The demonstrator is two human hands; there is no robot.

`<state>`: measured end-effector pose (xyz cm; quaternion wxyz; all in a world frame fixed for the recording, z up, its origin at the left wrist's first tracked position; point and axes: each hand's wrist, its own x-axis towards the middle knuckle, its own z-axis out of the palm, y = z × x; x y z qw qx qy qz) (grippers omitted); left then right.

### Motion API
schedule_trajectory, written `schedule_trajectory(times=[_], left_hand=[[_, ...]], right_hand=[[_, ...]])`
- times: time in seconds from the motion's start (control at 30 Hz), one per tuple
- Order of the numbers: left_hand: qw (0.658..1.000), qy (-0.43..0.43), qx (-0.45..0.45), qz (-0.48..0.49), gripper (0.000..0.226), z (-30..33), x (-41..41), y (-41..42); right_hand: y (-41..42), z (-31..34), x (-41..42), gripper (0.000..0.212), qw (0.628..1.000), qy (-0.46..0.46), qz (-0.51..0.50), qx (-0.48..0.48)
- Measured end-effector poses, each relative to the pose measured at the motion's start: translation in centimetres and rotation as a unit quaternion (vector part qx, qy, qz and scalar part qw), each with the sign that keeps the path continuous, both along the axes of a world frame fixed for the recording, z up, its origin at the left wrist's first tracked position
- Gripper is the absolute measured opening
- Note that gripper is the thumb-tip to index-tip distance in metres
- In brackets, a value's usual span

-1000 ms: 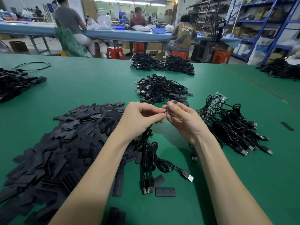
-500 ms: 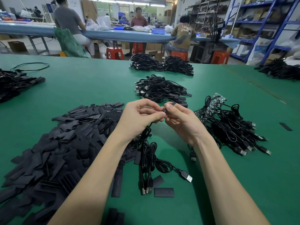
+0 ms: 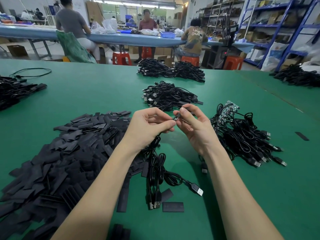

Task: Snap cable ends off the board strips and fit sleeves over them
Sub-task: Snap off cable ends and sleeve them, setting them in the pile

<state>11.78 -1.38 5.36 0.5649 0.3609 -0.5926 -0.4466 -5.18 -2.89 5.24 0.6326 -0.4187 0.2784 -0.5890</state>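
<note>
Black sleeve sits pinched between the thumb and forefinger of my right hand, raised above the green table. My left hand grips the cable, its tip meeting the sleeve's open end (whether it is inside yet I cannot tell), while the cord hangs down to plugs lying on the table. A heap of loose sleeves lies to my left, and a cable bundle on board strips to my right.

matt black sleeves; smooth green table
</note>
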Motion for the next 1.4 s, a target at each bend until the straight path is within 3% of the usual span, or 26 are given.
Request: schedule_trajectory(times=[0.2,0.33,0.57,0.83,1.17,1.4], left_hand=[[1.000,-0.022,-0.014,-0.001,0.013,0.1,0.1,0.1],[0.999,-0.026,-0.025,0.016,0.014,0.3,0.0,0.2],[0.999,-0.039,-0.024,0.015,0.013,0.3,-0.1,0.3],[0.996,-0.077,-0.031,0.018,0.011,0.0,0.3,0.2],[0.999,-0.038,-0.022,0.004,0.012,0.1,0.3,0.2],[1.000,-0.019,-0.012,0.020,0.015,0.0,0.2,0.0]], right_hand=[[-0.1,0.0,0.0,0.025,1.000,0.014,-0.004,0.003],[-0.3,0.0,-0.1,0.038,1.000,-0.004,0.009,0.019],[-0.4,-0.1,-0.2,0.009,0.997,-0.023,0.027,0.065],[-0.2,-0.5,0.2,0.011,0.997,0.000,0.025,0.078],[0.1,-0.4,0.7,0.025,0.997,0.020,0.043,0.069],[0.4,-0.4,1.2,0.022,0.996,0.022,0.060,0.062]])
